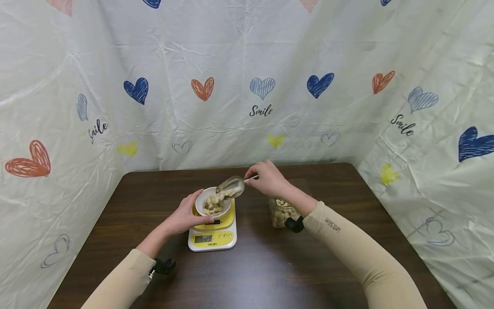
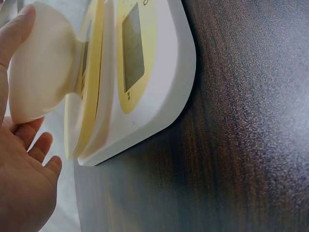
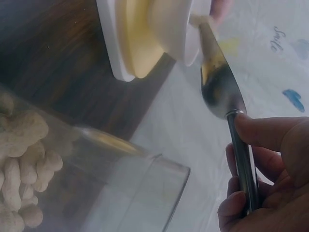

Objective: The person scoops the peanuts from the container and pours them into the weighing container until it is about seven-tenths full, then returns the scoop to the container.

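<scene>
Just left of the right hand (image 1: 266, 178), the metal scoop (image 1: 231, 189) points toward the white bowl (image 1: 199, 205), its long axis slanting leftward and slightly toward the person, its mouth over the bowl's right side; whether it touches the rim, I cannot tell. The right hand pinches the scoop's handle between thumb and curled fingers. The left hand (image 1: 187, 214) is nearer the bowl and grips it, thumb on the near side, fingers on the far left. Peanuts (image 1: 213, 207) lie in both bowl and scoop. Beneath the bowl is a yellow-and-white scale (image 1: 227, 243); well apart to its right, a clear container (image 3: 145, 188) of peanuts is partly hidden by the right forearm. Beyond the dark wood-grain surface (image 1: 251, 274) hangs a white sheet (image 1: 224, 56) printed with hearts
</scene>
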Demonstrator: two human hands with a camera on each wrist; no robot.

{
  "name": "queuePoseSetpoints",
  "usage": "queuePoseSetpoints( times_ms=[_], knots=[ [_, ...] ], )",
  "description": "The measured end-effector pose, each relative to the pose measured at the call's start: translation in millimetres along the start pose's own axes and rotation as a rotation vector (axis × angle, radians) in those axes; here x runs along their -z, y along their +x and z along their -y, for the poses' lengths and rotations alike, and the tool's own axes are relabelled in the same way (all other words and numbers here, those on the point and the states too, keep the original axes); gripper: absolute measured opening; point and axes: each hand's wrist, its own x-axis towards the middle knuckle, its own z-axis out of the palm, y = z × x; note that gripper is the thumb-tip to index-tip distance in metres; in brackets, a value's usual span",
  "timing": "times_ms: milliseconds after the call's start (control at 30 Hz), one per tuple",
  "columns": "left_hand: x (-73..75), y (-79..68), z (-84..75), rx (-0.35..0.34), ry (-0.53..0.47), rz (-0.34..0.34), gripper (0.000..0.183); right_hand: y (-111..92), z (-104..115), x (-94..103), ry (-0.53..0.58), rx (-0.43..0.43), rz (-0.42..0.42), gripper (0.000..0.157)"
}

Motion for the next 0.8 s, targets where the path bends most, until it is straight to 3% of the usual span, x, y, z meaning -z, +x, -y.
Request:
queuePoseSetpoints(
  times_ms=[800],
  knots=[
    [-2.2, -0.6, 0.9, 0.009, -0.049, 0.011, 0.112, -14.5, -19.1, 26.1, 0.050, 0.020, -0.045, 0.012]
  ],
)
